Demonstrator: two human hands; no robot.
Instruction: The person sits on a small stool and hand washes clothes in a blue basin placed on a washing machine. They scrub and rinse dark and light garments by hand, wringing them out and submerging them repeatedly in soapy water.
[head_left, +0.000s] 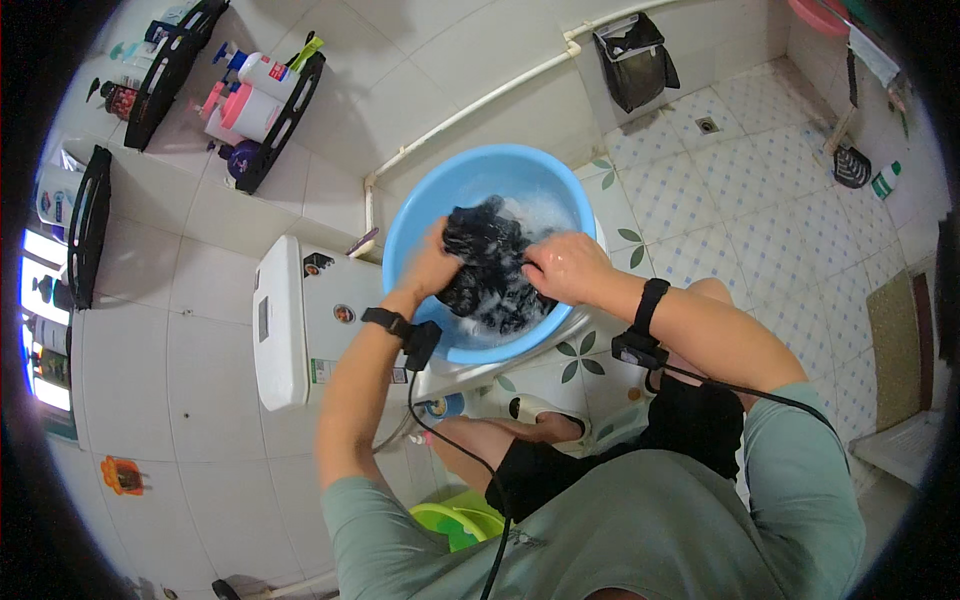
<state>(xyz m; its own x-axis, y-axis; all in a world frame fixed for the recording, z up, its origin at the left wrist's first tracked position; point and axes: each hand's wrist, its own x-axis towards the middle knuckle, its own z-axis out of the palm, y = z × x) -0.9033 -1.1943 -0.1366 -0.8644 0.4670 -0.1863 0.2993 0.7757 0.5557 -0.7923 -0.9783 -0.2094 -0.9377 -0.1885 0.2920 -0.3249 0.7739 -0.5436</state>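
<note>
A light-blue plastic basin holds sudsy water and a bunched, soaked black cloth. My left hand, slightly blurred, grips the cloth's left side, its fingertips hidden in the folds. On the other side, my right hand has its fingers curled onto the cloth and foam on its skin. White foam floats mostly near the basin's far right wall. The basin rests on a white toilet, beside its cistern. Each of my wrists carries a strapped black device with a cable.
Black wall racks with pump bottles hang at upper left. A white pipe runs along the wall towards a black bag. A floor drain, a brush and a bottle are at right. A green bucket stands beside my legs.
</note>
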